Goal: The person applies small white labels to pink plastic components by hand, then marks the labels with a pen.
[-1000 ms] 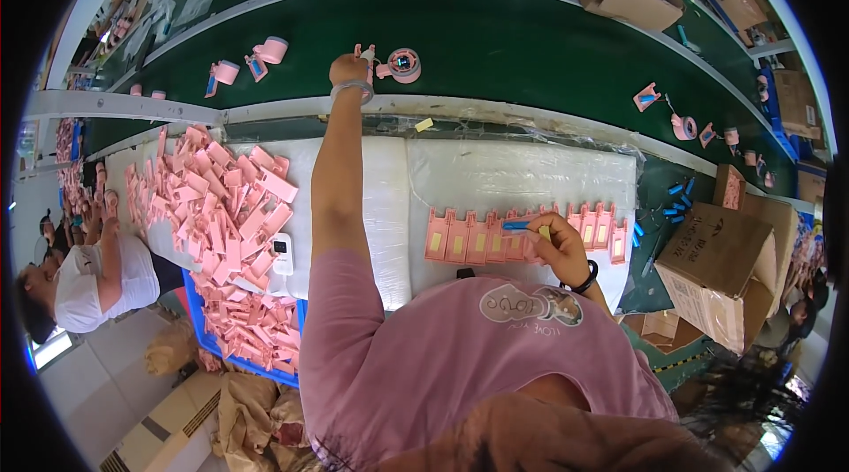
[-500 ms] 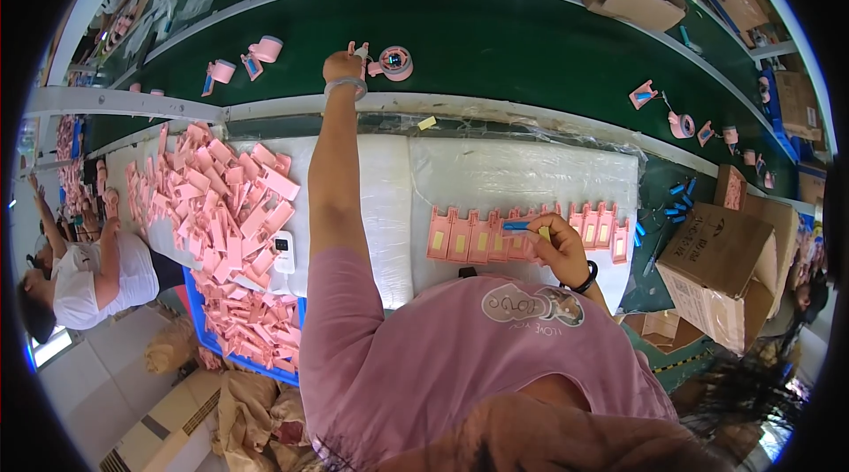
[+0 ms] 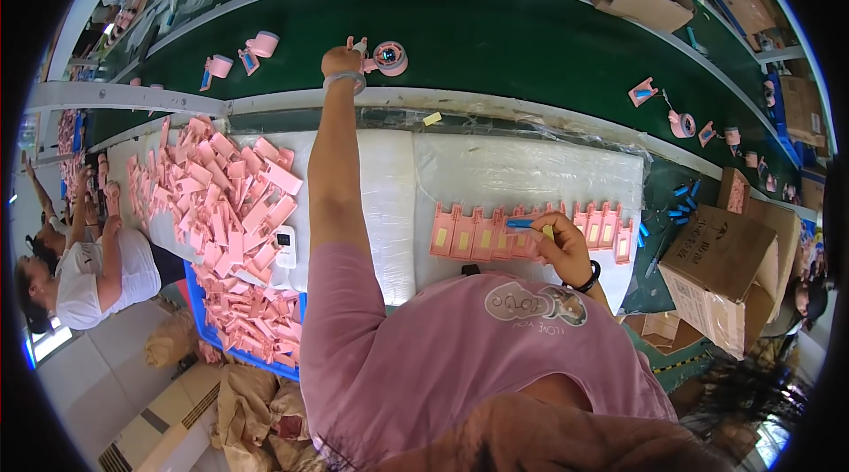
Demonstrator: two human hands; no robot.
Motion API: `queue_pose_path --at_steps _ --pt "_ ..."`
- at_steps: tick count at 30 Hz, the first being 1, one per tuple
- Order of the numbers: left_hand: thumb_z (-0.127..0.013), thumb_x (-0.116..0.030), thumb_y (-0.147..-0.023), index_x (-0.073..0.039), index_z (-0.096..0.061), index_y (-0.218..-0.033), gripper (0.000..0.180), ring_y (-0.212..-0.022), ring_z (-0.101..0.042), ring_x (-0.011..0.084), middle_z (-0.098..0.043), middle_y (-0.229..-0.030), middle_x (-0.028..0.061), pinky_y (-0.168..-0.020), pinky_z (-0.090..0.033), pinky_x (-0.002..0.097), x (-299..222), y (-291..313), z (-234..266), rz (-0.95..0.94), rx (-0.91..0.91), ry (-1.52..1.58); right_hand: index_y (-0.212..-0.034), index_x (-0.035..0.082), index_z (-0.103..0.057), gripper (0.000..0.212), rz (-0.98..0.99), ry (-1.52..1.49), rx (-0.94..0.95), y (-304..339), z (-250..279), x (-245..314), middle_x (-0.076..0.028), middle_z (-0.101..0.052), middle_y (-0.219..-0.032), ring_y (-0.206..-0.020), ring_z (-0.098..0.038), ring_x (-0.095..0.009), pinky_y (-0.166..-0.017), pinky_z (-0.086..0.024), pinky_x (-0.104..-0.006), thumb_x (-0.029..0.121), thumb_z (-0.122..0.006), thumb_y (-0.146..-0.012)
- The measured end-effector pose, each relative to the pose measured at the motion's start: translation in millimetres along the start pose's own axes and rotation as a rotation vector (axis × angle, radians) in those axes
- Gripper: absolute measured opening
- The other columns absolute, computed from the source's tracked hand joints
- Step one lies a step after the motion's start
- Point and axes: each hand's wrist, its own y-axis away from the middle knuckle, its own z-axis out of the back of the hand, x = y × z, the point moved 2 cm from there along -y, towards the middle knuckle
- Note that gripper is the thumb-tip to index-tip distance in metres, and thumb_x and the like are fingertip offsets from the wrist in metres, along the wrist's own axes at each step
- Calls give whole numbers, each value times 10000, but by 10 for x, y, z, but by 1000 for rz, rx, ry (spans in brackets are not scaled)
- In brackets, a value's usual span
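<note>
My left hand (image 3: 341, 62) is stretched far forward over the green surface, its fingers closed on a pink plastic part. Beside the fingers lies a round pink housing with a grey rim (image 3: 390, 57) and dark inside; it seems joined to the held part. My right hand (image 3: 561, 251) pinches a blue cylindrical battery (image 3: 520, 224), with a small yellow piece at its fingers. Below the battery runs a row of pink plastic shells (image 3: 462, 235) side by side on the white padded mat (image 3: 380, 207), several with a yellow rectangle inside. My right hand partly hides the row.
A heap of pink parts (image 3: 225, 180) covers the mat's left side, above a blue crate (image 3: 199, 304) of more. A white device (image 3: 285, 247) lies beside it. Blue batteries (image 3: 683, 198) and a cardboard box (image 3: 721, 251) are at right. Pink assemblies (image 3: 262, 44) dot the green belt (image 3: 495, 39).
My left hand and the round housing have shifted very slightly left and away. My right hand still holds the battery over the row. The view has moved a little.
</note>
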Motion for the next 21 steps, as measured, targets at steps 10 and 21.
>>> queue_pose_path --at_steps 10,21 --pt "-555 -421 -800 -80 -696 -838 371 -869 -641 317 -676 -897 141 -741 -498 414 117 -36 79 89 92 -74 -1089 44 -546 168 18 7 49 -1 -32 -11 22 -535 -766 -611 -509 -35 -504 -414 -172 83 -529 -927" --pt "-636 -51 -728 -84 -346 -1408 740 -1336 -321 232 -393 -1413 91 -1084 -281 384 -1059 2998 394 -750 1041 577 -1255 28 -525 318 383 357 245 200 -92 553 -76 -551 -952 -738 -534 -139 -663 -448 -251 60 -435 -952"
